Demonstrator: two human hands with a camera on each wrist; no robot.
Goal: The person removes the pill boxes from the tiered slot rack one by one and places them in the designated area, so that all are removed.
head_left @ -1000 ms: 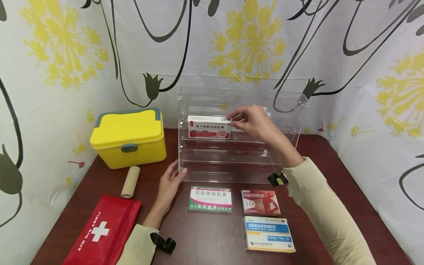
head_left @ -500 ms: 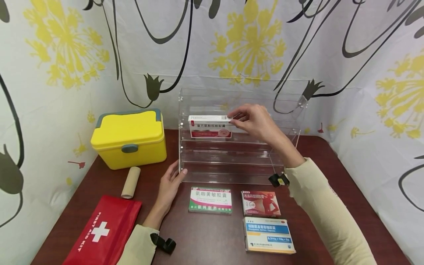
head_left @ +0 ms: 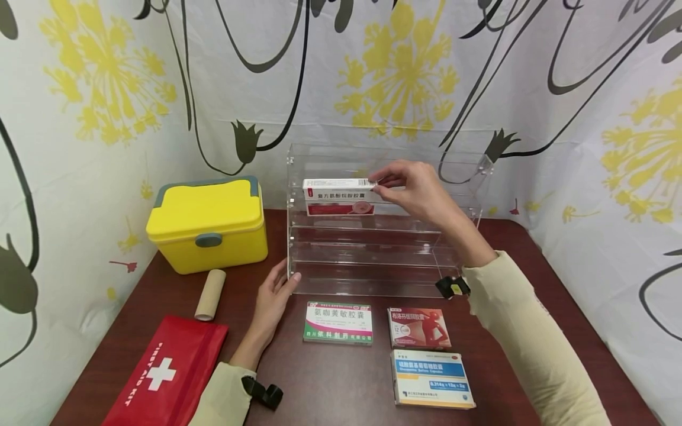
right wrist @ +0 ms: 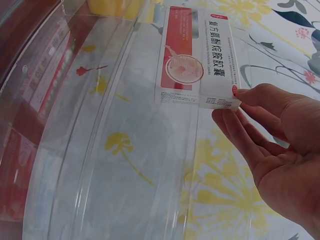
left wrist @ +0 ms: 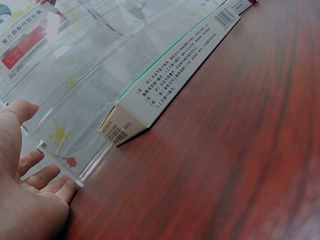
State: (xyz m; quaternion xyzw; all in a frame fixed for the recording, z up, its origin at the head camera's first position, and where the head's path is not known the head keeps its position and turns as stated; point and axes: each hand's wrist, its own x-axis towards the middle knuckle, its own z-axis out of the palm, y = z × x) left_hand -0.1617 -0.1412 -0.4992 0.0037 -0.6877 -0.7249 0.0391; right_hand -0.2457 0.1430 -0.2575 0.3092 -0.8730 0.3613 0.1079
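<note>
My right hand (head_left: 418,186) pinches the right end of a white-and-red medicine box (head_left: 339,197) between thumb and fingertips. Chinese print faces forward on that box, which stands upright at the upper left of a clear acrylic tiered rack (head_left: 367,253). Whether its base touches the shelf I cannot tell. Down at the rack's lower left corner, my left hand (head_left: 272,299) holds the side panel, thumb in front and fingers along the outer side. In the right wrist view the pinched box (right wrist: 197,55) shows its printed front and one end.
Flat before the rack lie a green-and-white medicine box (head_left: 338,322), a red one (head_left: 419,327) and a blue-and-white one (head_left: 433,377). At left are a yellow case (head_left: 208,219), a cardboard tube (head_left: 210,294) and a red first aid pouch (head_left: 165,373). Patterned cloth hangs behind.
My right hand has risen slightly, and the white-and-red medicine box has come up with it, a touch to the right. My left hand stays at the rack's corner.
</note>
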